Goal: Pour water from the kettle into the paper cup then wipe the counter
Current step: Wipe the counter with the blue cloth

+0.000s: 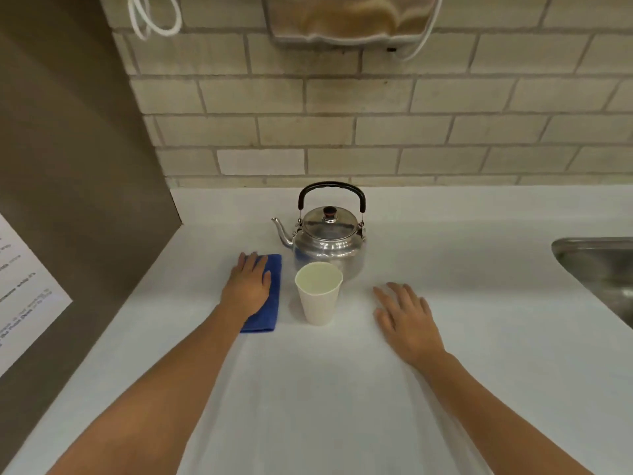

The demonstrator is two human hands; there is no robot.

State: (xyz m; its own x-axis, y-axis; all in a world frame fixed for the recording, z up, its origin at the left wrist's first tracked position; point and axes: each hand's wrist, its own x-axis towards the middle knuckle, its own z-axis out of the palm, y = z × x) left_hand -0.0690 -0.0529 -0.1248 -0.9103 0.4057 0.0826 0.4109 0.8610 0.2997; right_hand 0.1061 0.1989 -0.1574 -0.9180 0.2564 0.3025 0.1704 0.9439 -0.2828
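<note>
A shiny metal kettle (328, 240) with a black arched handle stands upright on the white counter (342, 389), its spout pointing left. Just in front of it stands a white paper cup (319, 296), upright; I cannot tell whether it holds water. A folded blue cloth (270, 303) lies flat to the left of the cup. My left hand (247, 286) rests palm down on the cloth, fingers extended. My right hand (407, 320) lies flat on the counter to the right of the cup, fingers apart, holding nothing.
A steel sink (603, 269) is set into the counter at the right edge. A tiled wall (376, 132) rises behind the kettle. A brown side panel (75, 200) with a printed sheet (24, 289) closes off the left.
</note>
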